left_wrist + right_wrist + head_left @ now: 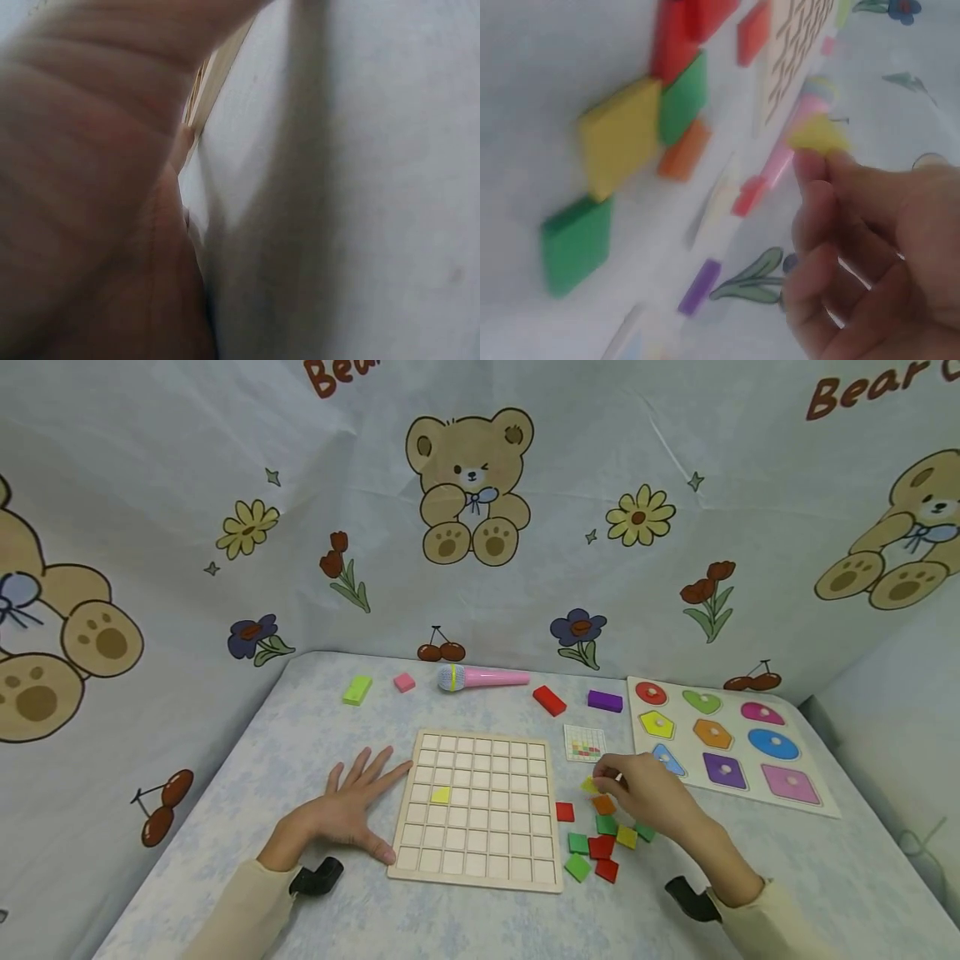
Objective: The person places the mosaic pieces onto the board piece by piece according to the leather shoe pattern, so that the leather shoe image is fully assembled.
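A wooden grid board [480, 806] lies on the table with one yellow tile [440, 794] in a cell at its left. My left hand [352, 806] rests flat, fingers spread, against the board's left edge [217, 71]. My right hand [637, 785] hovers right of the board and pinches a small yellow tile [589, 785] [817, 135] between thumb and fingertips. Below it lies a loose pile of red, green, yellow and orange tiles [600, 843] [622, 135]. A lone red tile [565, 812] sits beside the board.
A small pattern card [584, 742] lies past the board's right corner. A shape puzzle board [731, 743] fills the right side. Along the back lie a pink toy microphone [483, 677], green [357, 690], pink [404, 682], red [549, 700] and purple [604, 700] blocks. Printed cloth walls surround the table.
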A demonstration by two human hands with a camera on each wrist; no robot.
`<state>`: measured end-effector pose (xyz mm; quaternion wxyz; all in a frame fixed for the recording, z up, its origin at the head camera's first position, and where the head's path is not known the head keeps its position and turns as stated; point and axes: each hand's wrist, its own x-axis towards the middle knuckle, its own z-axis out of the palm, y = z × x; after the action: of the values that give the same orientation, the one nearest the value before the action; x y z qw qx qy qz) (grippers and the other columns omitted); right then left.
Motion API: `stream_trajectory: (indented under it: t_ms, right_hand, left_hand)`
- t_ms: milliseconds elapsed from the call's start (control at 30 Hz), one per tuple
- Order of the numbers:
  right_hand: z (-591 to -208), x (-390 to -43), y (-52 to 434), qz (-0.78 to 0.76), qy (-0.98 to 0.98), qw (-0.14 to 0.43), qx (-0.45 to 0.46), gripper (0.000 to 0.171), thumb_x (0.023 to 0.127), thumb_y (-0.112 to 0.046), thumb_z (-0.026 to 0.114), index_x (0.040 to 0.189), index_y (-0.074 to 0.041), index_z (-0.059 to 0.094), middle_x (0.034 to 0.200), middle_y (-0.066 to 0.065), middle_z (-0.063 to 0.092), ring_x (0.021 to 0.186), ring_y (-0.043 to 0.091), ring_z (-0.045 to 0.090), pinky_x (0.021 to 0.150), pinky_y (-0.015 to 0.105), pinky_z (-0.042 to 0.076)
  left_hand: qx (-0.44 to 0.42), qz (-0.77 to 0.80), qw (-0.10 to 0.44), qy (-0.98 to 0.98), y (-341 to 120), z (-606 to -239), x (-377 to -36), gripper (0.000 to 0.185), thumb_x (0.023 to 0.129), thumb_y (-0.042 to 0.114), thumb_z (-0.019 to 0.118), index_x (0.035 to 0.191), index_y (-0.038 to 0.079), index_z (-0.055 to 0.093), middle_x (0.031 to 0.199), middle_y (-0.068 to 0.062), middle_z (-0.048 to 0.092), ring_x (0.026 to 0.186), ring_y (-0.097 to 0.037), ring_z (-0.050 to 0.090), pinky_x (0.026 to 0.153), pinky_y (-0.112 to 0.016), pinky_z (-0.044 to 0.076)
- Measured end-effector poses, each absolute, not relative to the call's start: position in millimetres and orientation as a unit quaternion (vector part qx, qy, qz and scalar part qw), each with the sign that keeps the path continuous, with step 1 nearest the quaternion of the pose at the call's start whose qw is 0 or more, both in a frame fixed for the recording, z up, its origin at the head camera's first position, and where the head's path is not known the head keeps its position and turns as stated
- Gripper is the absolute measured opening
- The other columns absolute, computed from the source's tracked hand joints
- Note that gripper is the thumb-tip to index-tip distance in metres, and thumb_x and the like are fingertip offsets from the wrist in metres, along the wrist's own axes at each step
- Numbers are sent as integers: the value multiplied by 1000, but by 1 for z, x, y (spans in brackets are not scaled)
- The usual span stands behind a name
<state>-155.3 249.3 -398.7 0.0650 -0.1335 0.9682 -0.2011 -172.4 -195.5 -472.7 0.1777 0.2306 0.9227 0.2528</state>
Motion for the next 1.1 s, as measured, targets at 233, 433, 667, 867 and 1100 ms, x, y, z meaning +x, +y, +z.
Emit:
stream_trajectory:
  t_ms: [233,433,667,867,1100]
  right_hand:
    - [-406,-168,200,-199,947,43,-249,4,95,-19,70,97,-15,70,83,-11,64,72,6,54,62,20,49]
    - [-414,-182,159,-211,906,57,-363,5,97,-14,63,94,-13,67,79,-9,64,67,1,54,63,20,49]
    - [-420,-192,136,-204,895,52,-392,17,93,-5,65,107,-11,73,88,-5,70,73,4,55,68,20,49]
    - [-423,-191,129,-191,897,48,-395,14,90,-4,68,95,-15,75,89,-5,74,77,4,60,70,20,52]
    - [-422,-192,124,-192,892,47,-407,11,87,-2,73,84,-12,72,83,-7,71,71,4,55,65,18,48]
  left_hand:
    - [237,263,174,919,-198,-469,-171,136,53,74,85,162,30,17,170,-12,-6,152,-43,-18,109,-74,-15]
    - [238,262,182,918,-197,-466,-171,135,56,69,87,162,26,16,169,-14,-8,151,-45,-18,109,-74,-14]
    - [238,248,184,921,-193,-457,-168,133,59,61,90,162,21,17,169,-17,-7,151,-47,-17,109,-76,-12]
    - [237,249,183,921,-195,-463,-171,136,56,68,88,162,25,15,169,-13,-8,152,-43,-18,110,-74,-14]
    - [243,257,182,917,-194,-461,-170,133,58,62,90,162,21,18,169,-17,-6,151,-48,-17,108,-76,-13]
